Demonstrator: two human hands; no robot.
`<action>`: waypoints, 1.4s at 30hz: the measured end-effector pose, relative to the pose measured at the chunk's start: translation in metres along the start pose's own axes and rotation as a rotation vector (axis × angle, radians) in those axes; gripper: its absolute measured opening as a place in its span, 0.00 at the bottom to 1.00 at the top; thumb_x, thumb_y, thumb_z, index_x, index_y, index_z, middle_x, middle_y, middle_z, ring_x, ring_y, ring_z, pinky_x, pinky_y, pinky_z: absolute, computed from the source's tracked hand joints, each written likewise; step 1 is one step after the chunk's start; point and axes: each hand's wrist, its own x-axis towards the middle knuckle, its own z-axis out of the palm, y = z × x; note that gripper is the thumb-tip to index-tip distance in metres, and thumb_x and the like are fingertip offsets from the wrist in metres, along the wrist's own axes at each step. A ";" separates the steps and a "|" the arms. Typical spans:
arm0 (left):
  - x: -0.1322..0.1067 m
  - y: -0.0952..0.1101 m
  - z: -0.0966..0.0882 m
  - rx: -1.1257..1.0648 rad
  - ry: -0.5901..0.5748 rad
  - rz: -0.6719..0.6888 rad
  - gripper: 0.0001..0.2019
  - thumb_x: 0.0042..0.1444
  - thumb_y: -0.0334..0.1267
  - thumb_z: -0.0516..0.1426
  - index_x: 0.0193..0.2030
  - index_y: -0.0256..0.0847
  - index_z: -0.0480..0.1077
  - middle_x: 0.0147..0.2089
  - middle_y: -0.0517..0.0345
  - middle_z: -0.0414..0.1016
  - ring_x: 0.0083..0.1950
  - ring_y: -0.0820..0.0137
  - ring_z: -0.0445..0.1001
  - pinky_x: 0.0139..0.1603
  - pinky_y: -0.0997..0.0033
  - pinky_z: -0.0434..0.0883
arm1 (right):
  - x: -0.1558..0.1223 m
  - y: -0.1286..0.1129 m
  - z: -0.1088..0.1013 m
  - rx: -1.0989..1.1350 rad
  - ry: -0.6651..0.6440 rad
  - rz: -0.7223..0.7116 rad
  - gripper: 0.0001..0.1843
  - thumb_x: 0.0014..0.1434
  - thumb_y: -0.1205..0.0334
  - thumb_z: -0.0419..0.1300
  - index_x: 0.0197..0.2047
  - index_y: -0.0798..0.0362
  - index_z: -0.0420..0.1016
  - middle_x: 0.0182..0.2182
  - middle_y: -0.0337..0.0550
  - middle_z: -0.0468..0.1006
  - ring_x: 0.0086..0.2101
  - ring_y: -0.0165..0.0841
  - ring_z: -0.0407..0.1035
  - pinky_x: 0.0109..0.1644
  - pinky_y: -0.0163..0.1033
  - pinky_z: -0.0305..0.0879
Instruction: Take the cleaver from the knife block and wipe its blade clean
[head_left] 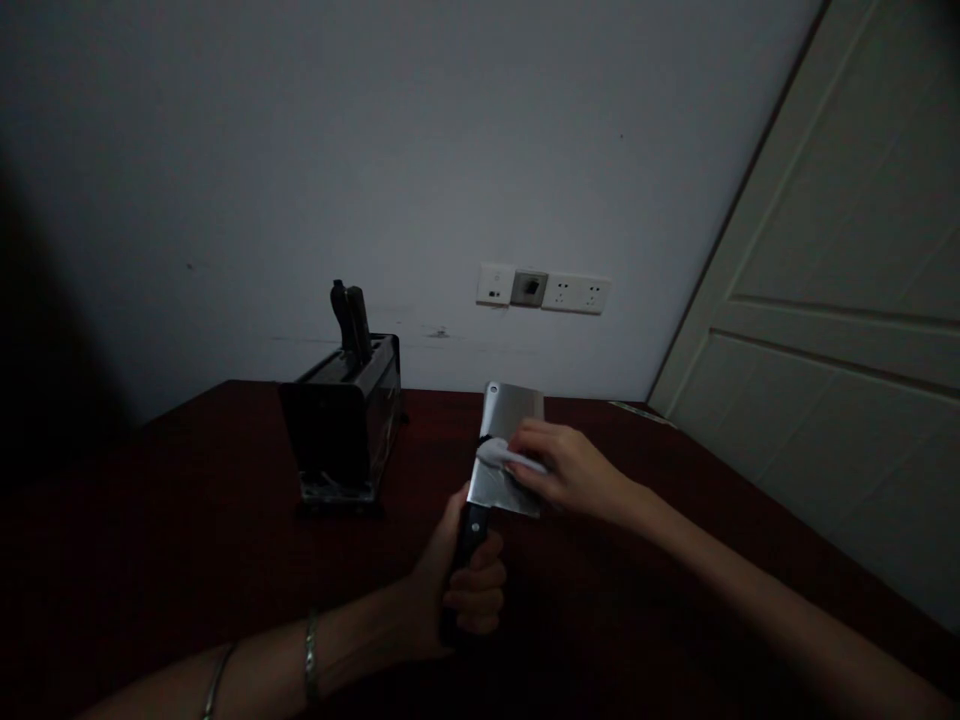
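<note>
My left hand (471, 585) is wrapped round the black handle of a cleaver (514, 400). Its broad metal blade points up and away from me, with a small hole near the far corner. My right hand (559, 462) pinches a white brush-like thing (493, 453) with dark bristles at its edge, pressed against the middle of the blade. Fingers and the white thing cover part of the blade. Left of the cleaver stands a knife block (330, 440) with black knife handles (351, 320) sticking up from its slots.
The dark red table (187, 540) runs up to a pale wall (375, 150). White sockets (576, 293) and a grey switch plate (529, 288) sit on the wall above the table. A panelled door (840, 400) slants along the right side. The light is dim.
</note>
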 end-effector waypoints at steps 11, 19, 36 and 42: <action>-0.003 -0.004 0.010 -0.002 0.021 -0.055 0.36 0.56 0.64 0.31 0.16 0.37 0.59 0.09 0.66 0.48 0.09 0.82 0.42 0.11 0.81 0.48 | 0.034 0.033 -0.020 -0.176 0.159 0.085 0.12 0.59 0.63 0.51 0.36 0.55 0.76 0.35 0.50 0.74 0.31 0.34 0.68 0.35 0.39 0.62; -0.002 -0.010 0.009 -0.019 0.009 -0.072 0.38 0.54 0.64 0.26 0.14 0.37 0.58 0.08 0.65 0.48 0.09 0.81 0.41 0.11 0.80 0.47 | 0.026 0.008 -0.008 -0.181 0.001 -0.058 0.13 0.61 0.64 0.49 0.39 0.55 0.76 0.38 0.49 0.73 0.32 0.31 0.68 0.35 0.37 0.61; 0.000 0.001 0.023 0.068 0.055 0.008 0.40 0.55 0.64 0.25 0.14 0.37 0.59 0.08 0.66 0.46 0.08 0.81 0.42 0.10 0.81 0.48 | 0.030 0.033 -0.047 -0.320 0.394 0.077 0.13 0.59 0.64 0.49 0.46 0.56 0.68 0.40 0.53 0.68 0.33 0.36 0.66 0.36 0.42 0.63; 0.002 0.002 0.016 0.088 0.073 -0.009 0.42 0.54 0.63 0.22 0.13 0.37 0.61 0.07 0.64 0.47 0.08 0.80 0.44 0.09 0.80 0.49 | 0.038 0.018 -0.036 -0.279 0.149 -0.126 0.15 0.60 0.69 0.49 0.48 0.56 0.70 0.46 0.53 0.68 0.42 0.38 0.65 0.44 0.44 0.65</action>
